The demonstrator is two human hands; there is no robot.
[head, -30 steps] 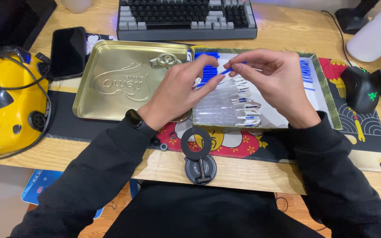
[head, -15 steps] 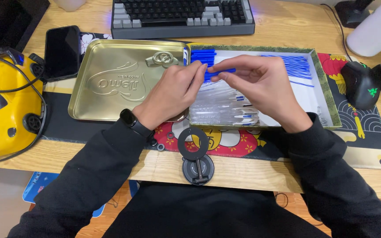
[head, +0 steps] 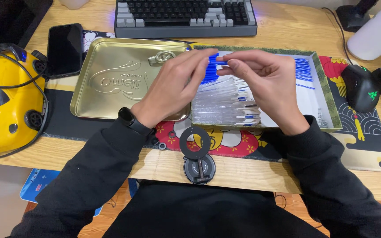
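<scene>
My left hand (head: pixel 173 86) and my right hand (head: pixel 267 81) meet fingertip to fingertip over the far left part of a shallow box with a green patterned rim (head: pixel 328 103). Together they pinch a thin blue pen refill (head: pixel 217 63), which my fingers mostly hide. Below my hands a heap of clear plastic pen barrels (head: pixel 221 105) lies in the box. A row of loose blue refills (head: pixel 304 69) lies at its far right on the white bottom. My left wrist wears a black watch (head: pixel 131 120).
A golden tin lid (head: pixel 111 81) lies left of the box, with a black phone (head: pixel 65 48) and a yellow device (head: pixel 3 101) beyond it. A keyboard (head: pixel 186 17) is behind, a black mouse (head: pixel 360 88) and a white cylinder (head: pixel 375 31) to the right. A black ring stand (head: pixel 197 154) sits at the table's near edge.
Both hands have stayed joined on the blue refill, and their fingertips have closed in tighter over the box's far left part. My view has shifted slightly.
</scene>
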